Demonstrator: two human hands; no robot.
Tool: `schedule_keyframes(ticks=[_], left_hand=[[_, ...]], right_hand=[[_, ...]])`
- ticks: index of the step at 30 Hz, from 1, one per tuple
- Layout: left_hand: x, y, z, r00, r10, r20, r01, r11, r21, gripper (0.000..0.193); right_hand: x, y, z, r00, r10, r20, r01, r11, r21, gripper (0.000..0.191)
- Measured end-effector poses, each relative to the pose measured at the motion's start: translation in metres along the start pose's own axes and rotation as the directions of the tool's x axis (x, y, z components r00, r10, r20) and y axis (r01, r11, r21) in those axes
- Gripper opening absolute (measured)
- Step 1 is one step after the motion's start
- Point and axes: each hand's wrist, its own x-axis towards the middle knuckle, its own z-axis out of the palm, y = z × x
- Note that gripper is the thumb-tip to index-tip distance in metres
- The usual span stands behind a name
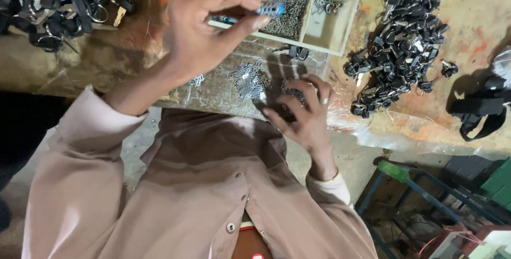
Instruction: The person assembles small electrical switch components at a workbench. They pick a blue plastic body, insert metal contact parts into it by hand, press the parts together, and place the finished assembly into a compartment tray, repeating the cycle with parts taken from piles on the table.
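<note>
Head view, looking down over a pink shirt front to a worn workbench (pixel 474 9). Left hand (pixel 197 35) raised above the bench, thumb and fingertips pinched on a small blue-and-silver cylinder (pixel 270 9), held over the near edge of a wooden compartment tray (pixel 332 38). Right hand (pixel 303 118) lower, fingers curled down among a heap of small metal pieces (pixel 249 80) at the bench's near edge; possibly nipping one piece, though too blurred and shadowed to tell.

As to progress: one cylinder in hand, a fair heap of loose pieces unused, tray compartments partly filled with fine metal parts, one compartment near the corner bare. Large pile of black-headed keys (pixel 399 46) to the right of the tray, another dark pile (pixel 48 3) at far left. More left than done, judging by the heaps.

Room: tight. Tray just beyond both hands, heap touching the right fingers, bench edge directly beneath the wrists, so loose pieces close to a drop. Open patch only right of the key pile, before a black strap (pixel 479 110). Blue metal frame (pixel 415 184) down on the floor, well apart
</note>
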Motion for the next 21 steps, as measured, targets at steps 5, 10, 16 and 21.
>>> schedule_keyframes(ticks=[5, 10, 16, 21], left_hand=[[-0.043, 0.021, -0.007, 0.998, 0.014, -0.060, -0.014, 1.000, -0.005, 0.018], [-0.096, 0.050, 0.003, 0.977, -0.189, -0.094, 0.184, 0.981, -0.059, 0.020], [-0.143, 0.069, 0.020, 0.933, -0.357, -0.040, 0.354, 0.933, -0.064, 0.026], [-0.170, 0.054, 0.047, 0.913, -0.396, -0.095, 0.396, 0.918, -0.029, 0.025]], right_hand=[[-0.029, -0.015, 0.019, 0.997, 0.028, -0.071, -0.032, 0.998, -0.058, 0.049], [-0.045, -0.023, 0.024, 0.983, 0.148, -0.107, -0.142, 0.988, 0.063, 0.057], [-0.052, -0.021, 0.029, 0.975, -0.092, -0.200, 0.080, 0.994, -0.068, 0.025], [-0.056, -0.026, 0.034, 0.972, 0.139, -0.191, -0.049, 0.911, 0.410, 0.014]])
